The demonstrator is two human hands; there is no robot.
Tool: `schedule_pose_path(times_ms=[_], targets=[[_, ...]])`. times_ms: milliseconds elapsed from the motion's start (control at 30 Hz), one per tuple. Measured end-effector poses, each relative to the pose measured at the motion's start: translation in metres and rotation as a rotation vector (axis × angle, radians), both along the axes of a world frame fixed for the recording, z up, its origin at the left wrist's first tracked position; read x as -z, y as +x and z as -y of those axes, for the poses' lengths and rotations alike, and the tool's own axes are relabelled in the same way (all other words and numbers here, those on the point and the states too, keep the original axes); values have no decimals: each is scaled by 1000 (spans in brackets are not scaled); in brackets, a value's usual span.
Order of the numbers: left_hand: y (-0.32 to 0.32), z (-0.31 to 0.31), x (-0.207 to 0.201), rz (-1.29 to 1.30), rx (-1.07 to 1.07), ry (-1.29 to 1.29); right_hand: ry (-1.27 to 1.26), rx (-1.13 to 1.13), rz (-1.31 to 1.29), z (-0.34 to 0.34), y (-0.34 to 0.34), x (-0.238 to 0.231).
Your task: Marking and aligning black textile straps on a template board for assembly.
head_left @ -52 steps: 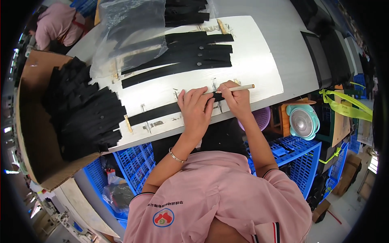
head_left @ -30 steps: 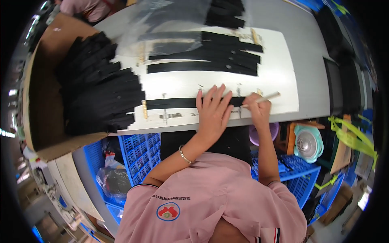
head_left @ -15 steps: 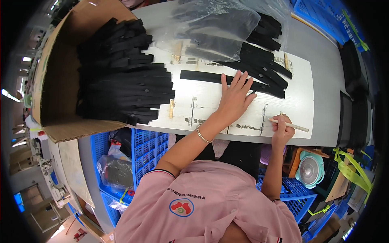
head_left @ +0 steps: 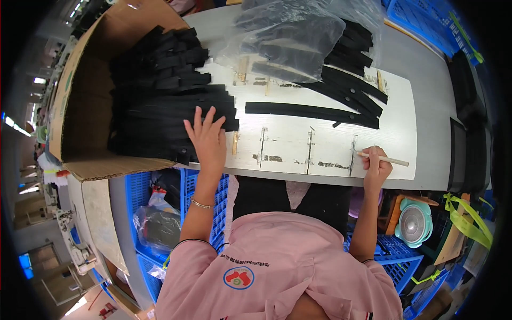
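- Left hand (head_left: pixel 207 141), left of centre: fingers spread apart over the right end of a black strip pile (head_left: pixel 152 130); contact cannot be told.
- Right hand (head_left: pixel 377 162), right of centre: fingers pinched around a pale pen (head_left: pixel 396 160), its tip by a dark line on the white board (head_left: pixel 288 146).
- The pile spills from a cardboard box (head_left: pixel 114 169) at left; another black strip (head_left: pixel 288 110) lies at upper centre.
- Bottom centre: pink shirt (head_left: pixel 282 237) with dark lettering (head_left: pixel 247 262) above a blue-ringed red emblem (head_left: pixel 239 278).
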State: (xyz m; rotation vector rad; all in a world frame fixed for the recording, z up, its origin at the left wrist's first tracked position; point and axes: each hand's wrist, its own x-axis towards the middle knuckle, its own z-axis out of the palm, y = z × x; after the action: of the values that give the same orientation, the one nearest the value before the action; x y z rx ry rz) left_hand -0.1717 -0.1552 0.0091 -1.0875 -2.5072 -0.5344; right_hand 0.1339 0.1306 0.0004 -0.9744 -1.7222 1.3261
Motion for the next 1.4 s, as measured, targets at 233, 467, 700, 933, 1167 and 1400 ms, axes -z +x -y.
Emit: schedule_pose_path(times_ms=[233, 467, 700, 933, 1167, 1400], targets=[[1, -10, -15, -33, -2, 103, -19, -19, -51, 0, -1, -1], [95, -72, 4, 243, 372, 127, 113, 4, 47, 11, -12, -8], [165, -109, 9, 391, 575, -17, 828, -187, 294, 62, -8, 7], [162, -80, 6, 452, 476, -116, 932, -154, 555, 38, 43, 21], [134, -35, 7, 398, 241, -177, 979, -79, 619, 21, 60, 23], [102, 0, 7, 353, 146, -132, 1003, -33, 625, 26, 52, 20]])
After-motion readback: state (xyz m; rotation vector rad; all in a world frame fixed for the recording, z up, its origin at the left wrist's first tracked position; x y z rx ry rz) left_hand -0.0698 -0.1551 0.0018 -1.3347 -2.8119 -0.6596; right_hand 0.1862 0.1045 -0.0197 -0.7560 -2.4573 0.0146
